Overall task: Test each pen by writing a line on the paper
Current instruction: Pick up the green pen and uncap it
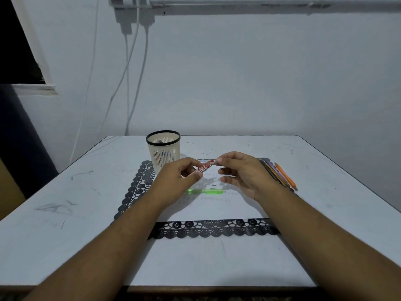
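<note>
Dim, bluish light comes from above. Soft shadows lie under the hands on the paper (217, 209). Wide-angle distortion bends the edges.

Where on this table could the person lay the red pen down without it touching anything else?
Bare table lies left of the black lace mat, and again right of the pen pile. The near part of the paper, below the green pen, is free too. Around the holder and both hands it is crowded.

A cup (163, 148) stands behind the left hand (180, 177), pens (280, 173) right of the right hand (243, 172), paper (212, 207) below both.
</note>
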